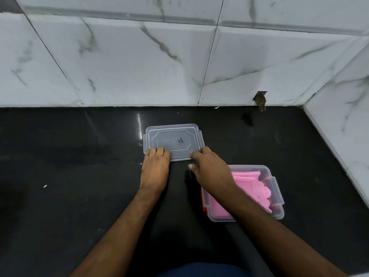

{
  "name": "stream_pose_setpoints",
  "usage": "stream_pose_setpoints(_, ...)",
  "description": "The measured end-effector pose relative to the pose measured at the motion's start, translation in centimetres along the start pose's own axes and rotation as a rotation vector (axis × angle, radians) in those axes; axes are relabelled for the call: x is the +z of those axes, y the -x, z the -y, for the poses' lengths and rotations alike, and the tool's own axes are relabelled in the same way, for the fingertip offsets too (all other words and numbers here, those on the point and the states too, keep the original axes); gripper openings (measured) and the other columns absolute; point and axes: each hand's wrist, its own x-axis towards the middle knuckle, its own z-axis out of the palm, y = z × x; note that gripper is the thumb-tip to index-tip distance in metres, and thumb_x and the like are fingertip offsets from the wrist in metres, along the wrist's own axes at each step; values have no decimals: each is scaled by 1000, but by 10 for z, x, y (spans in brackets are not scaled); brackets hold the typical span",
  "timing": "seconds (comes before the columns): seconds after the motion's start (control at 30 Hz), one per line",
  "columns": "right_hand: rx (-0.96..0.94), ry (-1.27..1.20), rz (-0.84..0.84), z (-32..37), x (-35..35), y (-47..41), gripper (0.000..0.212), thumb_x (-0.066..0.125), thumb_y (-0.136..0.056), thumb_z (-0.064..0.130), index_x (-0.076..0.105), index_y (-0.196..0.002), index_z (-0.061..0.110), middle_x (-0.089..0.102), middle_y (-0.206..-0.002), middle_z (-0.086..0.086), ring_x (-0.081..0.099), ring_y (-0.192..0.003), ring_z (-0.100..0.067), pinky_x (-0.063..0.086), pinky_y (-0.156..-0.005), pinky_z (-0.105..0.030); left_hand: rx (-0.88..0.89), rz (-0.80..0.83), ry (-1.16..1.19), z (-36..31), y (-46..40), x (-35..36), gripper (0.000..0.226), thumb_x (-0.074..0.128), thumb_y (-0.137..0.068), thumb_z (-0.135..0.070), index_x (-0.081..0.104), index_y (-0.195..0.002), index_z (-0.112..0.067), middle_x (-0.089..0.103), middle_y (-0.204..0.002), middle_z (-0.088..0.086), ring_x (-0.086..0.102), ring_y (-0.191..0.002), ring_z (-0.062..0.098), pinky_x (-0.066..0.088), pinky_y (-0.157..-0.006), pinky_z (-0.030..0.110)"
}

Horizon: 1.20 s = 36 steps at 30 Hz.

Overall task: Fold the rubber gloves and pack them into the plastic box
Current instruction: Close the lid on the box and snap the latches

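Lying flat, lid (173,139) lengthwise left-right.

Only marking: a small dark handwritten scribble on the clear lid (173,142), near its centre. Too small and smeared to read. No other text, labels, brands or numbers legible.

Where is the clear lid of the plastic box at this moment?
In the head view, the clear lid lies flat on the black counter, behind and left of the plastic box, with both hands on its near edge.
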Motion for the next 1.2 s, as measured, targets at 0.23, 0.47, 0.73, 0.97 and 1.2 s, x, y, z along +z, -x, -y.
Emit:
stream_pose_setpoints(0.23,-19,-38,-211,-5,-9,8,66,71,-92,25,41,-150,22,38,-155,-8,36,-141,-28,42,-113,-44,94,-349,192,-12,22,-37,15,57,-93,0,57,-96,-14,57,-99,3,53,-98,21,22,-124,48)
stream_pose_setpoints(0.47,-93,-162,-581,-27,-64,42,19,60,-92,6,65,-107,17,66,-109,-3,61,-105,-22,49,-90,-39,94,-550,429,-50,51,-110,20,51,-95,0,51,-90,-19,51,-92,-9,42,-91,9,36,-95,39)
stream_pose_setpoints(0.73,-157,-445,-813,-68,-106,94,6,48,-105,18,52,-110,19,56,-100,7,56,-86,-12,47,-73,-22,133,-540,635,-78,61,-128,53,69,-98,-28,44,-141,-11,53,-122,-5,49,-110,4,49,-101,45)
stream_pose_setpoints(0.97,54,-679,-635,-108,-104,103,27,40,-109,34,48,-132,21,61,-110,10,64,-94,-3,53,-69,-13,97,-448,756,-117,69,-110,44,60,-103,-31,43,-142,-20,48,-131,-8,52,-108,-9,43,-87,4)
stream_pose_setpoints(1.2,348,-488,-339,-151,-73,91,43,56,-102,39,51,-141,20,61,-131,-1,60,-109,-12,52,-90,-30,-18,-205,643,-129,70,-78,58,58,-103,-28,40,-153,-6,53,-141,11,53,-126,19,35,-102,19)
